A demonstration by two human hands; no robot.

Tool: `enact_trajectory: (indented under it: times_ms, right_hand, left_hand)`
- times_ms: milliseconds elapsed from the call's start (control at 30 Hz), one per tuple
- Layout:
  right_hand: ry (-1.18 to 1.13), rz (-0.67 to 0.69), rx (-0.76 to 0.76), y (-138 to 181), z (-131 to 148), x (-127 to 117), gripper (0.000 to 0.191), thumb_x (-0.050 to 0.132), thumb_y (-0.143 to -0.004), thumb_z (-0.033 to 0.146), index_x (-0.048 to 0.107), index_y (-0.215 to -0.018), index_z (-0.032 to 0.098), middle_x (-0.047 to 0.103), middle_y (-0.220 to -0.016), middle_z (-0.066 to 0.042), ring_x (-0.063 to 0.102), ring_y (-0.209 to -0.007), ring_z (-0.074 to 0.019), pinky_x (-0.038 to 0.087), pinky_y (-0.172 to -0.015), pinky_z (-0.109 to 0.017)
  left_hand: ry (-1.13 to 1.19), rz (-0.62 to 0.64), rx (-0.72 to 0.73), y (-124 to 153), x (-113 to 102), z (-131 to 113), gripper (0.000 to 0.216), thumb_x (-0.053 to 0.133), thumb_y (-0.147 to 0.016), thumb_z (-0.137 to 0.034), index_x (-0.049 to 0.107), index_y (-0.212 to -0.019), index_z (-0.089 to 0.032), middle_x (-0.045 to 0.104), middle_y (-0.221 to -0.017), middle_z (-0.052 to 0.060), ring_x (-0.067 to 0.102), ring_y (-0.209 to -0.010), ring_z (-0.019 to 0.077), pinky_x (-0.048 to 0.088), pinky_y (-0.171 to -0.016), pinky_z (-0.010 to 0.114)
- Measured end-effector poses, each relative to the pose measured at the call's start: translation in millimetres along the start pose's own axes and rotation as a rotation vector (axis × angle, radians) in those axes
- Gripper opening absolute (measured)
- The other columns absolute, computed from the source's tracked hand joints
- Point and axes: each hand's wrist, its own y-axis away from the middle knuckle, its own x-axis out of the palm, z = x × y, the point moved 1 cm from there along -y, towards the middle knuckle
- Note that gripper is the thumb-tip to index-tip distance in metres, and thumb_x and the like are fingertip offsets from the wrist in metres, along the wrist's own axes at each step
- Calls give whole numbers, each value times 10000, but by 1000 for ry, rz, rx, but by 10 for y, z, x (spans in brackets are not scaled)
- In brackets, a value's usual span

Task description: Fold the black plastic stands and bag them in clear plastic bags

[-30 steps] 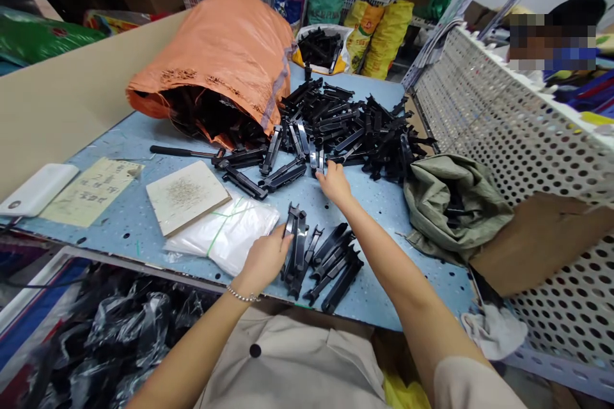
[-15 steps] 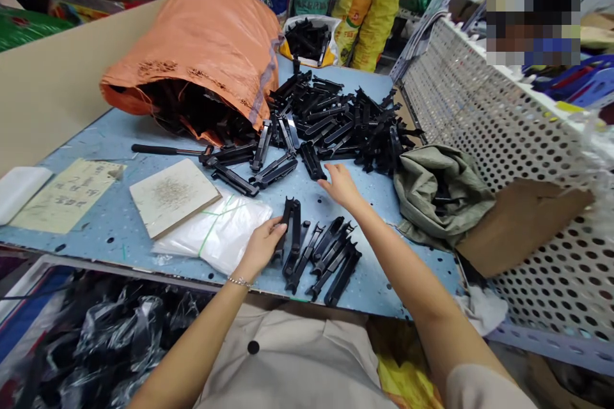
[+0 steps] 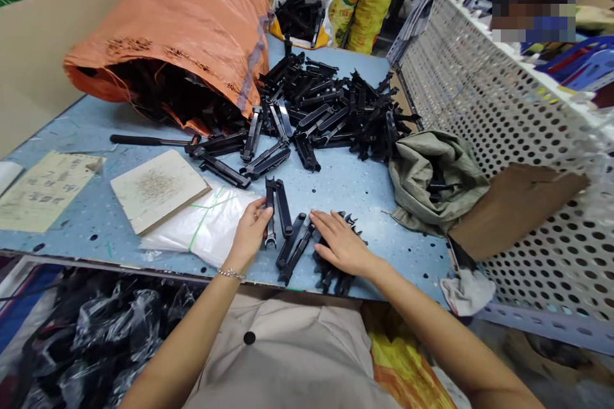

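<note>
My left hand (image 3: 248, 235) is closed with thumb and fingers on a slim black plastic part (image 3: 270, 214) with a forked end. A second long black part (image 3: 284, 208) stands against it on the right. My right hand (image 3: 343, 244), fingers outstretched, lies palm down over a cluster of similar black parts (image 3: 330, 278) near the table's front edge, covering much of them. Between the hands, two more black parts (image 3: 292, 249) lie slanted side by side. Behind them spreads a large heap of these parts (image 3: 330, 108).
An orange woven sack (image 3: 182, 25) full of black parts lies open at back left. A white board (image 3: 158, 188) rests on clear plastic bags (image 3: 192, 236). A long-handled tool (image 3: 137, 140) lies behind. On the right are a green-grey cloth sack (image 3: 426, 160), cardboard (image 3: 518, 204) and a perforated panel (image 3: 480, 77).
My right hand has come back from the heap's near edge onto the cluster of black parts. My left hand still holds its part, now slightly farther from the table's front edge. The view has shifted.
</note>
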Motion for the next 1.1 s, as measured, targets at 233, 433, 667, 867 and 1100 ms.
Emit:
enact_trajectory:
  times_ms: [233, 433, 667, 867, 1100]
  right_hand:
    - [-120, 93, -208, 107, -377, -306, 576, 423, -903, 273, 353, -1464, 167, 468, -1447, -142, 417, -1347, -244, 295, -1141, -499]
    - [-373, -324, 156, -217, -496, -435, 359, 366, -968, 324, 559, -1245, 203, 626, -1187, -107, 575, -1128, -210, 453, -986, -414]
    - [-391, -407, 403, -924, -583, -465, 298, 479, -887, 268, 614, -1136, 176, 626, -1159, -103, 599, -1029, -201, 456, -956, -383]
    - [-299, -254, 154, -1026, -294, -565, 343, 409, -940, 251, 568, -1239, 196, 595, -1208, -86, 553, -1122, -196, 422, -998, -355]
    - [-46, -96, 588, -1189, -655, -487, 642, 514, -914, 475, 339, -1450, 167, 457, -1385, -216, 451, -1253, -378, 373, -1004, -512]
  left_hand:
    - [36, 29, -32, 85, 94, 36, 585, 650, -774, -474, 531, -1241, -143, 481, -704, -44, 397, -514, 68, 305, -440, 186]
    - [-61, 29, -27, 148, -56, 121, 579, 624, -796, -480, 534, -1266, -154, 554, -742, -17, 482, -573, 100, 373, -499, 208]
    - [-169, 42, -19, 296, 7, 300, 486, 564, -827, -491, 591, -1184, -163, 643, -1205, 99, 579, -1133, 242, 438, -969, 361]
    - [-70, 57, -91, 429, 75, 349, 595, 563, -821, -545, 537, -1259, -143, 661, -1153, 116, 638, -982, 238, 513, -818, 355]
    - [-611, 173, 116, 223, 28, 213, 411, 483, -893, -432, 617, -1216, -216, 679, -1195, 104, 620, -1105, 287, 441, -951, 387]
